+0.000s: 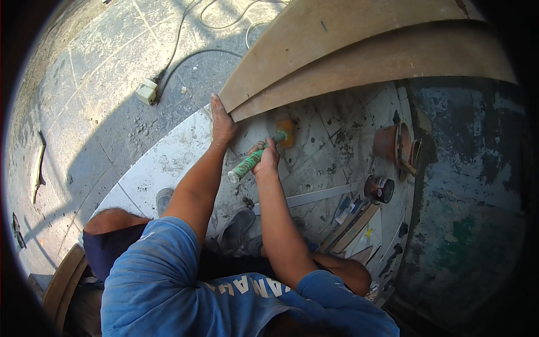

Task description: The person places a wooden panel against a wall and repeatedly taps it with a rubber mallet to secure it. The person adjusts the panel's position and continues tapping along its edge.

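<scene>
Two long light-brown panels (314, 67), one overlapping the other, reach in from the upper right and taper to a corner near the middle. At that corner my left hand (223, 123) grips the panel end, its fingers laid along the edge. Just below the panels, my right hand (264, 157) is closed around the green, worn handle of a mallet (245, 167). The mallet's yellow-orange head is partly shaded beneath the panel edge, apart from my left hand.
A white socket block (147, 91) with a dark cable lies at upper left. To the right are a reddish-brown bucket (386, 141), a dark can (379, 189), and a pale strip (320, 196) beside wooden offcuts (355, 227). A rough wall (466, 168) bounds the right side.
</scene>
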Action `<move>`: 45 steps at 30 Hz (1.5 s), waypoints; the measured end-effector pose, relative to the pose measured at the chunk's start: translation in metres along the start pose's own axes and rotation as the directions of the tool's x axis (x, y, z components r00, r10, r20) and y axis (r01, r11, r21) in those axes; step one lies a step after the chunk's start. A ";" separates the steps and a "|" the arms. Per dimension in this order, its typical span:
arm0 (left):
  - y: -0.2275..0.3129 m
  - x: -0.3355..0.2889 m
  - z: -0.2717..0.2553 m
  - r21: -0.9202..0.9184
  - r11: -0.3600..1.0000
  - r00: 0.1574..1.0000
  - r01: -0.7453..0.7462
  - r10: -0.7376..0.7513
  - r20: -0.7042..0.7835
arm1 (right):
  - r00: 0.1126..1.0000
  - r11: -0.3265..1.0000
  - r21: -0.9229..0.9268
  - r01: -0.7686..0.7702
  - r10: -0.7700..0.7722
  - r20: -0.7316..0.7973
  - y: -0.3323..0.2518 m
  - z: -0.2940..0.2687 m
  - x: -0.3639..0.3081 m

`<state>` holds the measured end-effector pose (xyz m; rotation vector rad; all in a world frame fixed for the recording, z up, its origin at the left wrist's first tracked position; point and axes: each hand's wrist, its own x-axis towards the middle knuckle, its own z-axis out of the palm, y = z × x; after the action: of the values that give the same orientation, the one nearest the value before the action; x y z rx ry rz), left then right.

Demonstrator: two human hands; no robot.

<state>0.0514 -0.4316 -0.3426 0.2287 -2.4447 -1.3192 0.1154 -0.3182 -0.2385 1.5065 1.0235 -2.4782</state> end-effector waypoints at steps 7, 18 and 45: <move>0.001 -0.001 0.007 -0.002 1.000 1.000 0.006 -0.006 -0.007 | 0.992 0.998 -0.054 -0.045 0.051 0.116 0.006 0.035 0.018; -0.007 0.000 0.014 0.021 1.000 1.000 0.012 -0.012 -0.004 | 0.998 0.998 0.053 0.046 -0.048 0.036 -0.066 -0.011 0.059; -0.009 -0.005 0.008 0.048 0.994 0.994 0.096 -0.098 0.048 | 0.981 0.988 -0.045 0.149 -0.142 0.129 -0.072 0.042 0.075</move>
<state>0.0523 -0.4286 -0.3554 0.3342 -2.5369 -1.3253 0.0165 -0.2656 -0.2502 1.2854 1.2079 -2.5802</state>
